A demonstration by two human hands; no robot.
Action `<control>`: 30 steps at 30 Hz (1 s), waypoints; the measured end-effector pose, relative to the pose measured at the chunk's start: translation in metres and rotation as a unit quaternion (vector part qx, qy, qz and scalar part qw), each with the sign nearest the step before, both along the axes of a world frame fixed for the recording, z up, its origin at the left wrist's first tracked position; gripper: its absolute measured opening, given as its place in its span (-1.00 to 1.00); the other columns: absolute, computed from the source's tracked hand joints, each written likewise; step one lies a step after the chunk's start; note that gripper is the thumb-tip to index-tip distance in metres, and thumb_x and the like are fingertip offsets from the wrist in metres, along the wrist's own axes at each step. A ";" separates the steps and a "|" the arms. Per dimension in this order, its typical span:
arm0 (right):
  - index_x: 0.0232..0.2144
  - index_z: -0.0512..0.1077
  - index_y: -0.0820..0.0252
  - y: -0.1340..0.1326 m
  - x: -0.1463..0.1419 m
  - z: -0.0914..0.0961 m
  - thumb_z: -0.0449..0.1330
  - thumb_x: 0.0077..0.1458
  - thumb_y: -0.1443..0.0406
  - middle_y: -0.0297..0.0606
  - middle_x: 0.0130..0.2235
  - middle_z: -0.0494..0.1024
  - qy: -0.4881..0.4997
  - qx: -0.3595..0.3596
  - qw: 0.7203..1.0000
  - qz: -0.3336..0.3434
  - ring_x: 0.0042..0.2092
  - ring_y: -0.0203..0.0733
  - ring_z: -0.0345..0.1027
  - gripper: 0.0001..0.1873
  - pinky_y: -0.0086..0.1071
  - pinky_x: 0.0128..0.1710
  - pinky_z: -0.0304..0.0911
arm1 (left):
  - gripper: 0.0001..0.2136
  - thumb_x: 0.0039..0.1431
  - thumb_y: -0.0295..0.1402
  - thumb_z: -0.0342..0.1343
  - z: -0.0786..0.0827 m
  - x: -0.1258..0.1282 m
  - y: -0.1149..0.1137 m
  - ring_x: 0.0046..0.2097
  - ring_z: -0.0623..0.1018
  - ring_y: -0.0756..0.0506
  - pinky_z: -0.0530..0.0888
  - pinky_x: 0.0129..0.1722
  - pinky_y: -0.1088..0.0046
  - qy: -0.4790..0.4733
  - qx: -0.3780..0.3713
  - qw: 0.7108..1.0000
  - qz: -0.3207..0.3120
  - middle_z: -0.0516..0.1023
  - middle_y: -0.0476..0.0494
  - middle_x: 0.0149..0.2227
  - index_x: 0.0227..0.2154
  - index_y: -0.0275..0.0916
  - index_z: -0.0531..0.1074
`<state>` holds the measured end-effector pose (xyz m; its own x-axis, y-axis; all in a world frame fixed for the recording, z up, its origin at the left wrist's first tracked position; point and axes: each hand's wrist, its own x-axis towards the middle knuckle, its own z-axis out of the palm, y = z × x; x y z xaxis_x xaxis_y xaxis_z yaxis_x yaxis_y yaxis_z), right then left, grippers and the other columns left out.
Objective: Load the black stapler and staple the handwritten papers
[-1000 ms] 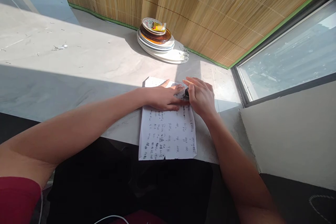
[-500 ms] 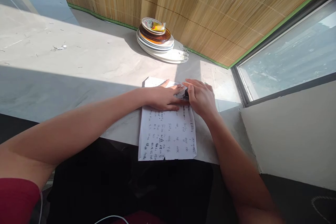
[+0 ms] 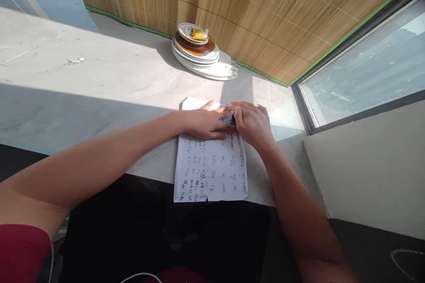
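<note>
Head view: left hand [image 3: 206, 124] is flat on a sheet of handwritten paper [image 3: 212, 172], fingers spread wide, and the right hand [image 3: 254, 123] is curled round a small black thing [image 3: 233, 118] near the paper's far right corner, can't make out what it is. Paper's at the desk [image 3: 133, 93] edge, plate stack [image 3: 202, 57] further back with a yellow packet [image 3: 198, 34] on top

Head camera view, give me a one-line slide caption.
Left hand flat on a handwritten sheet, right hand curled over a dark object, stacked plates beyond.
</note>
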<state>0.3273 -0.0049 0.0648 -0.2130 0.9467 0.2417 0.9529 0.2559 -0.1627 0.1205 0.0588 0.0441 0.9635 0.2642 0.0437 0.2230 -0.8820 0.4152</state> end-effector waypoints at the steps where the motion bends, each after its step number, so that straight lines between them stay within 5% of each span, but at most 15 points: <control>1: 0.12 0.60 -0.17 0.000 0.000 0.001 -0.25 0.50 0.20 -0.36 0.21 0.61 -0.001 -0.002 1.000 0.000 0.29 0.08 0.39 -0.39 0.19 0.25 0.18 | -0.53 0.44 -0.07 0.01 0.001 0.000 0.000 0.55 -0.06 -0.42 -0.07 0.47 -0.27 0.004 0.003 1.000 0.001 0.00 -0.02 0.56 0.35 0.16 0.39; 9: 0.13 0.59 -0.09 0.001 0.004 0.006 -0.27 0.49 0.20 -0.30 0.21 0.61 -0.005 -0.026 0.999 0.020 0.27 0.11 0.41 -0.37 0.11 0.14 0.27 | -0.51 0.43 -0.08 0.02 0.004 0.000 -0.002 0.54 -0.02 -0.40 -0.03 0.48 -0.23 0.006 -0.013 1.000 0.004 0.04 0.01 0.55 0.39 0.18 0.34; 19: 0.14 0.55 0.05 -0.004 -0.006 -0.008 -0.33 0.52 0.17 -0.11 0.20 0.59 -0.080 0.029 0.996 0.025 0.31 0.19 0.31 -0.35 0.25 0.27 0.04 | -0.56 0.46 -0.04 -0.05 -0.001 0.001 0.000 0.56 -0.10 -0.36 -0.08 0.48 -0.25 0.029 0.040 0.999 -0.006 0.11 -0.12 0.53 0.25 0.06 0.51; 25: 0.21 0.49 0.03 0.001 0.011 0.002 -0.32 0.52 0.11 -0.16 0.23 0.58 -0.003 -0.010 0.999 0.052 0.26 0.12 0.37 -0.36 0.09 0.20 0.24 | -0.52 0.47 -0.02 -0.04 -0.002 -0.001 0.002 0.55 -0.04 -0.40 -0.08 0.48 -0.25 0.021 0.020 1.000 -0.005 0.02 -0.03 0.56 0.38 0.18 0.35; 30: 0.18 0.48 0.06 0.006 0.064 0.013 0.13 0.34 -0.12 -0.14 0.10 0.64 0.083 -0.076 0.985 0.131 0.08 0.08 0.49 -0.44 -0.08 0.04 0.37 | -0.47 0.48 -0.02 -0.03 0.002 -0.003 0.002 0.55 -0.05 -0.41 -0.10 0.48 -0.25 0.032 0.012 0.999 -0.004 -0.08 0.03 0.58 0.46 0.26 0.19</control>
